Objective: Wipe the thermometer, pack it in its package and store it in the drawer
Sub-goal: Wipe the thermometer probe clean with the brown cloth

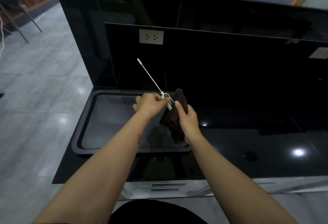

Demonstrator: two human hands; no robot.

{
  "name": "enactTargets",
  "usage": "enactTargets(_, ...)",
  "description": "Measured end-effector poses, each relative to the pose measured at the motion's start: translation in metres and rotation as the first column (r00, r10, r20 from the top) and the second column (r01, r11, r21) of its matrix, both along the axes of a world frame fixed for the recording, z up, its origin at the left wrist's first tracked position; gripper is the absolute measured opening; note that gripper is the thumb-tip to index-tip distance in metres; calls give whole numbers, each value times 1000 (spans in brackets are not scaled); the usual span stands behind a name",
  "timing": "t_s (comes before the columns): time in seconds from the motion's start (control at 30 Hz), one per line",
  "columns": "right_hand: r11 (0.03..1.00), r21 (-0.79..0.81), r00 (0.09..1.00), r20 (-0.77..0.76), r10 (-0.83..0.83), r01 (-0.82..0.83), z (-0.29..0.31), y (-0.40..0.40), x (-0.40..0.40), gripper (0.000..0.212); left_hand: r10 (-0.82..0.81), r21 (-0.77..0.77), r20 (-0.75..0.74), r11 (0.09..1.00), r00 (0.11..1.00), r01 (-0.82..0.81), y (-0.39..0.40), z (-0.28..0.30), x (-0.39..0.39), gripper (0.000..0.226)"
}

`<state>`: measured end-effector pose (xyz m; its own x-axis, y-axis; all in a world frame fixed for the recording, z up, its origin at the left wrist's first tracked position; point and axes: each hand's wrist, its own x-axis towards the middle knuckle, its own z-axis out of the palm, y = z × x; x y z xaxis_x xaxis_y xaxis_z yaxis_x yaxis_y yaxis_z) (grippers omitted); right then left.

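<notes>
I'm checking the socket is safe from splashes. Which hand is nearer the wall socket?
Left. The left hand lies below the wall socket, gripping the thermometer; the right hand sits lower and further right, holding the cloth.

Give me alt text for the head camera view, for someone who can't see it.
A left hand holds a white probe thermometer while the right hand presses a dark cloth to its body, above a black tray on a glossy black counter.

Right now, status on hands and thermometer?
Left hand pinching thermometer body, probe up and away. Right hand holding dark cloth against it. Both over black tray. No package visible.
</notes>
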<state>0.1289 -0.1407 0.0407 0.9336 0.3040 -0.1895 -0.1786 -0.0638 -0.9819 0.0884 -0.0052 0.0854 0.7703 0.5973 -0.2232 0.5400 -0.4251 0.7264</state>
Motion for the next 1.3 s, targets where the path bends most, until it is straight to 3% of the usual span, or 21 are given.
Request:
enactTargets(0.3, 984, 158, 978, -178, 112, -84, -4, -3, -3, 27, 157, -279, 145, 954, 977, -112, 6, -8, 6, 33)
enactTargets(0.5, 987, 139, 952, -304, -36, 82, -14, -19, 6, 25, 141, -364, 201, 930, 970, -60, 19, 1, 6, 12)
enactTargets(0.7, 943, 235, 893, -436, -112, 234, -9, -33, 24, 34, 43, -561, 103, 827, 994, 23, 23, 6, -3, 19)
enactTargets(0.8, 920, 281, 884, -451, -124, 273, -5, -34, 31, 33, -81, -658, 97, 743, 992, 125, 21, 6, -11, 12)
enactTargets(0.93, 881, 343, 890, -425, -164, 326, 2, -34, 42, 33, -182, -715, 108, 669, 977, 204, 25, 2, -20, 25)
enactTargets(1.13, 824, 471, 925, -350, -151, 313, 22, -23, 57, 28, -295, -712, 114, 642, 949, 285, 25, -6, -26, 29)
enactTargets(1.3, 874, 440, 949, -309, -69, 207, 19, 6, 47, 32, -323, -709, 114, 637, 940, 305, 17, -7, -24, 27)
